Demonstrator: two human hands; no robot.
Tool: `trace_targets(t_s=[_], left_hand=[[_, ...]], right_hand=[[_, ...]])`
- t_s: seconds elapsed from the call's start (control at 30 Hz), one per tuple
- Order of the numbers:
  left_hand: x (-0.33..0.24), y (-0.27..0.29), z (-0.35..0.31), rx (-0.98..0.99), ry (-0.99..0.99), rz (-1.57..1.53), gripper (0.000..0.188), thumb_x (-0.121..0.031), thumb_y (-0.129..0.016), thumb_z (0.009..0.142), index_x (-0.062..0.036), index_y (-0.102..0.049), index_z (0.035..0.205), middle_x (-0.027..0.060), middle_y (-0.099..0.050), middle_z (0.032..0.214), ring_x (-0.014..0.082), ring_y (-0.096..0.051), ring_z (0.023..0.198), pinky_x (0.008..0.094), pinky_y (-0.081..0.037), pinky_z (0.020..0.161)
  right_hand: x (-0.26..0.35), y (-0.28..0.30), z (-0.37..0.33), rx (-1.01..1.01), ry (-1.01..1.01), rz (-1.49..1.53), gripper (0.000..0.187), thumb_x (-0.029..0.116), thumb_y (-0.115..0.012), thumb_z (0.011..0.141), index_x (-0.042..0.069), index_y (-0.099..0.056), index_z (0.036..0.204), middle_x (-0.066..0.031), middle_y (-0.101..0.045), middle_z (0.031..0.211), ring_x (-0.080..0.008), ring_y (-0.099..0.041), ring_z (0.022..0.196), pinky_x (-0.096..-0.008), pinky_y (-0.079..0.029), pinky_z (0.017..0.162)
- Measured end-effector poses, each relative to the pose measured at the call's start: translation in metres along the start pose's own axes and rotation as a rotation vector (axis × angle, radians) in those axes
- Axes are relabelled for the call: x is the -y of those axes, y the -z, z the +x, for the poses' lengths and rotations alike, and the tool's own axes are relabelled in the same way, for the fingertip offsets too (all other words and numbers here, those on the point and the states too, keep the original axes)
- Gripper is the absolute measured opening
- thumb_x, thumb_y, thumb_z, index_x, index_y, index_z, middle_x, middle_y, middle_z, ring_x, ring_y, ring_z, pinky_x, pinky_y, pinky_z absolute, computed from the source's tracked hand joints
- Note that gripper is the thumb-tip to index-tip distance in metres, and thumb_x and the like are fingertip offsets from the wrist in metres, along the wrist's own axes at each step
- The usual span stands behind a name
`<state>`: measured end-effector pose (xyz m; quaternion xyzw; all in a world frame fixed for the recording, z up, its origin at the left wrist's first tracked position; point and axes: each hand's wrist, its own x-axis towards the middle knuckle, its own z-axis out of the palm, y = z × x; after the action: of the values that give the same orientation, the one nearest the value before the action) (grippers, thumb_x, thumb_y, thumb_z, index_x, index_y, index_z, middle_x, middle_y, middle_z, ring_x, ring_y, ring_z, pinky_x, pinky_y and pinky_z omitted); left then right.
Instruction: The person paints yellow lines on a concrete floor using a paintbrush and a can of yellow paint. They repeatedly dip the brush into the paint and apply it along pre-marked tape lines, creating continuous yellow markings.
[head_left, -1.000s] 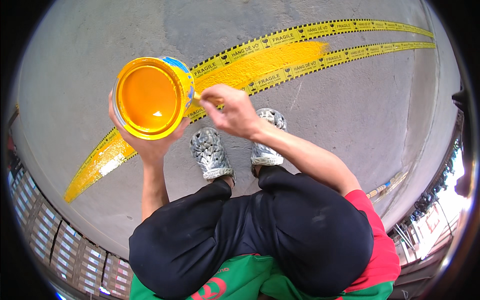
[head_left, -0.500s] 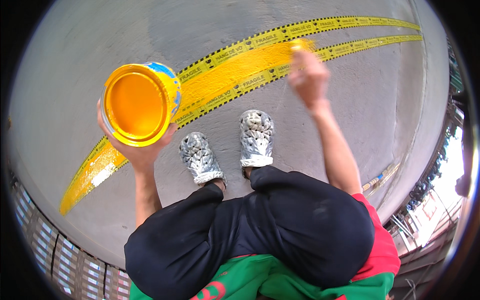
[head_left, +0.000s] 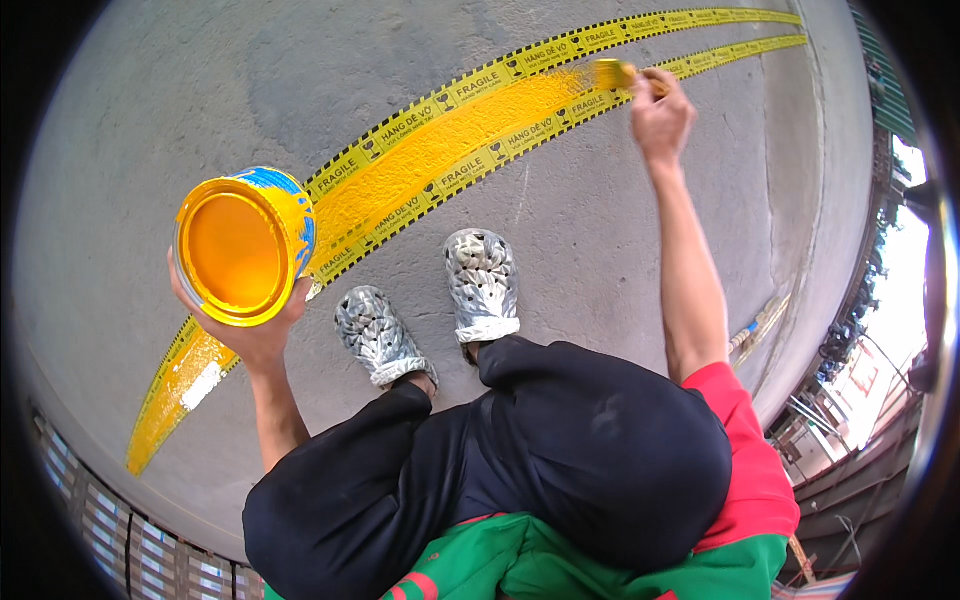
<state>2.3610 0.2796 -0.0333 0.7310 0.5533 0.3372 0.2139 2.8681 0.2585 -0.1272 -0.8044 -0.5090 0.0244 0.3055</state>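
Note:
My left hand (head_left: 258,338) grips an open paint can (head_left: 305,225) from below, its outside smeared with yellow and blue. Yellow-orange paint (head_left: 238,250) shows inside, below the rim. My right hand (head_left: 664,118) is closed round the handle of a paintbrush (head_left: 612,74), whose bristles are coated yellow. The brush is at the right end of a wet yellow painted stripe (head_left: 430,142) on the concrete; whether the bristles touch the floor I cannot tell. Two strips of yellow printed tape border the stripe, the upper tape (head_left: 480,82) and the lower tape (head_left: 465,172).
My patterned clogs (head_left: 482,280) stand on the concrete floor (head_left: 580,250) just below the lower tape. Stacked pallets (head_left: 110,520) line the lower left. Thin sticks (head_left: 760,325) lie beside a floor seam at the right.
My right hand has moved right along the stripe, and the brush now shows plainly. The can in my left hand has shifted left and lower in view, as the view itself shifted.

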Motion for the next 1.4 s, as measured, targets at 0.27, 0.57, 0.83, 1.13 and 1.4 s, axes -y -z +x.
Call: trace_targets(t_s=[0.27,0.57,0.83,1.13,1.4], left_hand=[[-0.002,-0.004,0.002,0.000,0.001,-0.011,0.118,-0.033,-0.093,0.058,-0.0075,-0.026,0.152,0.0123,-0.047,0.143,0.0278,-0.049,0.135,0.0461,-0.037,0.117],[-0.004,-0.003,0.002,0.004,0.000,-0.031,0.119,-0.034,-0.095,0.057,-0.0069,-0.027,0.151,0.0125,-0.047,0.142,0.0277,-0.049,0.135,0.0455,-0.037,0.117],[-0.004,-0.001,0.002,0.009,-0.018,-0.053,0.119,-0.033,-0.095,0.058,-0.0067,-0.026,0.152,0.0127,-0.047,0.142,0.0274,-0.049,0.135,0.0460,-0.037,0.118],[-0.010,-0.005,0.003,0.016,-0.033,-0.061,0.114,-0.031,-0.093,0.062,-0.0058,-0.029,0.152,0.0139,-0.045,0.149,0.0288,-0.046,0.139,0.0444,-0.034,0.120],[-0.005,-0.001,0.004,0.004,-0.004,-0.056,0.119,-0.034,-0.095,0.058,-0.0066,-0.026,0.152,0.0122,-0.046,0.143,0.0272,-0.048,0.135,0.0450,-0.038,0.117]], right_hand=[[0.087,-0.038,-0.071,0.232,0.438,0.007,0.022,-0.004,-0.061,0.080,0.002,-0.063,0.102,-0.0154,-0.066,0.083,-0.0278,-0.067,0.080,-0.0385,-0.057,0.069],[0.142,-0.035,-0.103,0.572,-0.093,0.574,0.011,0.013,-0.070,0.093,0.005,-0.075,0.099,-0.0068,-0.075,0.079,-0.0098,-0.064,0.061,-0.0262,-0.050,0.052],[-0.010,-0.012,0.023,-0.031,0.061,-0.130,0.013,0.010,-0.062,0.097,0.003,-0.072,0.101,-0.0136,-0.076,0.085,-0.0160,-0.069,0.061,-0.0288,-0.055,0.049],[0.176,-0.040,-0.138,0.575,0.085,0.712,0.014,0.007,-0.070,0.090,0.004,-0.074,0.103,-0.0141,-0.076,0.095,-0.0210,-0.074,0.079,-0.0323,-0.060,0.068],[0.047,-0.015,-0.027,0.210,-0.169,0.167,0.013,0.014,-0.066,0.096,0.004,-0.072,0.100,-0.0076,-0.073,0.076,-0.0108,-0.062,0.054,-0.0244,-0.047,0.043]])
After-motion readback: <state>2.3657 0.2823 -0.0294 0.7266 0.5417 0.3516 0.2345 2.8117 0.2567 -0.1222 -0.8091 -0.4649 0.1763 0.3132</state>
